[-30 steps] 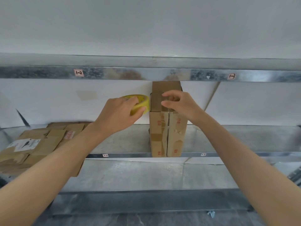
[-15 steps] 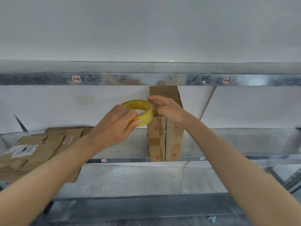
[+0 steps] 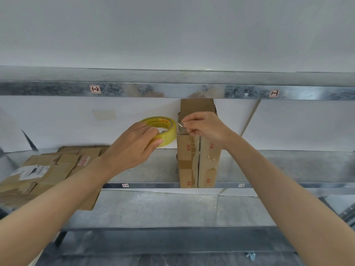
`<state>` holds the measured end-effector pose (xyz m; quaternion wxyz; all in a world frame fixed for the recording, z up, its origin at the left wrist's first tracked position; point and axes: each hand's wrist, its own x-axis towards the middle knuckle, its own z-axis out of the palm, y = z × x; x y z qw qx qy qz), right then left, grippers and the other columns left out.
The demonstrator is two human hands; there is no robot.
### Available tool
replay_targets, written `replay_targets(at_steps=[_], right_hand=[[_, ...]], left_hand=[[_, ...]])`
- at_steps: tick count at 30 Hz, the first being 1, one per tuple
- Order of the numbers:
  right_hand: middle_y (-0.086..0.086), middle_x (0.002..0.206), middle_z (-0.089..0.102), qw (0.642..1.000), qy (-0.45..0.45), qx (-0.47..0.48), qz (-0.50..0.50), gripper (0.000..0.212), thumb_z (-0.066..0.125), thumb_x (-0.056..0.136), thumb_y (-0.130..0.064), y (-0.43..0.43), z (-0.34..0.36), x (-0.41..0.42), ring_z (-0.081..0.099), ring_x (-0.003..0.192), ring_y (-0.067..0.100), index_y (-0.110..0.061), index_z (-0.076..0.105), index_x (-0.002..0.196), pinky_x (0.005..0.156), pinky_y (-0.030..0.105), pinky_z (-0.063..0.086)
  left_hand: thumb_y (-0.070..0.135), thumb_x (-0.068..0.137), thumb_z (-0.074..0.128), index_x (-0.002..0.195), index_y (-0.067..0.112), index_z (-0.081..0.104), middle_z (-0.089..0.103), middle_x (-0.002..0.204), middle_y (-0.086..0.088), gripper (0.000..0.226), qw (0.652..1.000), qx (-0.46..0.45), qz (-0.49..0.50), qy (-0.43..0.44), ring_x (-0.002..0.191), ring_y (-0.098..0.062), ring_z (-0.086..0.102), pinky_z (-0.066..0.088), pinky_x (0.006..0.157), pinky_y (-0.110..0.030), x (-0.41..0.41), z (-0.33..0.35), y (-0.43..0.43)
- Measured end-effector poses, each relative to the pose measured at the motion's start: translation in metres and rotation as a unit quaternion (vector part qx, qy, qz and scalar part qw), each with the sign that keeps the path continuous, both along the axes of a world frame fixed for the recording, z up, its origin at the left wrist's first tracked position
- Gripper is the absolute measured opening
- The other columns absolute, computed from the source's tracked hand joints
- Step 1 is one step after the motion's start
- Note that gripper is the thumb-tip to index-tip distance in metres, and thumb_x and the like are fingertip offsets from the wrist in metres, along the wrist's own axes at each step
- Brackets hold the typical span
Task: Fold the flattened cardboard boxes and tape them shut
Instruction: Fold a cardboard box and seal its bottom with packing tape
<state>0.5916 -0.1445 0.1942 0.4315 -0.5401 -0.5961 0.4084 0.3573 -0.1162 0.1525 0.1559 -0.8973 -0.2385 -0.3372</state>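
Observation:
A folded brown cardboard box point(image 3: 197, 162) stands on the middle metal shelf point(image 3: 269, 167), its front flaps closed with a seam down the middle. My left hand point(image 3: 134, 144) grips a yellow roll of clear tape point(image 3: 163, 129) just left of the box's top. My right hand point(image 3: 205, 127) pinches the free end of the tape point(image 3: 181, 127), a short clear strip pulled from the roll across the box's upper left corner.
A stack of flattened cardboard boxes point(image 3: 46, 173) lies at the left of the same shelf, one with a white label. An upper shelf beam point(image 3: 172, 90) runs just above the box. A lower shelf point(image 3: 163, 208) lies below. A white wall stands behind.
My right hand has left the box's top flap, gone to the roll and drawn out a short strip of tape. My left hand has brought the roll closer to the box.

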Motion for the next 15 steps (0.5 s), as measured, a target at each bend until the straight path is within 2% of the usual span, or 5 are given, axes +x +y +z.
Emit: replay_targets(at_steps=[3, 6, 9, 11, 15], right_hand=[[-0.002, 0.068, 0.060, 0.999, -0.042, 0.007, -0.004, 0.006, 0.065, 0.088, -0.011, -0.003, 0.002, 0.000, 0.056, 0.057, 0.001, -0.014, 0.068, 0.084, 0.063, 0.014, 0.050], [-0.003, 0.063, 0.057, 0.998, -0.057, 0.022, -0.022, 0.008, 0.065, 0.088, -0.012, -0.004, 0.005, 0.004, 0.052, 0.050, 0.000, -0.013, 0.065, 0.080, 0.058, 0.014, 0.047], [-0.006, 0.057, 0.054, 0.995, -0.083, 0.029, -0.042, 0.012, 0.065, 0.088, -0.016, -0.003, 0.004, 0.017, 0.048, 0.052, 0.006, -0.016, 0.064, 0.076, 0.074, 0.026, 0.050], [-0.007, 0.055, 0.053, 0.995, -0.087, 0.027, -0.049, 0.013, 0.065, 0.089, -0.016, -0.002, 0.003, 0.023, 0.047, 0.052, 0.006, -0.016, 0.064, 0.075, 0.078, 0.028, 0.050], [-0.004, 0.071, 0.060, 0.994, -0.044, 0.039, -0.090, 0.013, 0.062, 0.090, -0.012, -0.004, -0.001, 0.033, 0.053, 0.063, 0.006, -0.016, 0.063, 0.077, 0.066, 0.021, 0.046]], left_hand=[[0.038, 0.101, 0.027, 0.085, 0.008, 0.053, 0.057, 0.072, -0.007, 0.042, 1.000, 0.000, 0.000, -0.003, 0.070, -0.023, 0.044, 0.032, 0.069, -0.028, 0.000, 0.002, 0.001], [0.043, 0.100, 0.027, 0.079, 0.007, 0.056, 0.058, 0.065, -0.005, 0.051, 0.999, 0.020, 0.028, -0.001, 0.058, -0.025, 0.051, 0.032, 0.059, -0.025, 0.003, 0.004, 0.002], [0.049, 0.092, 0.038, 0.077, 0.006, 0.062, 0.061, 0.058, -0.006, 0.051, 0.996, 0.031, 0.088, -0.001, 0.047, -0.027, 0.054, 0.035, 0.049, -0.023, 0.008, 0.009, 0.010], [0.054, 0.087, 0.042, 0.082, 0.007, 0.065, 0.062, 0.059, -0.006, 0.052, 0.993, -0.004, 0.120, 0.002, 0.047, -0.028, 0.057, 0.038, 0.047, -0.025, 0.011, 0.014, 0.017], [0.070, 0.081, 0.030, 0.077, 0.014, 0.055, 0.046, 0.054, 0.004, 0.061, 0.985, -0.079, 0.150, 0.006, 0.049, -0.021, 0.046, 0.028, 0.048, -0.024, 0.018, 0.015, 0.024]])
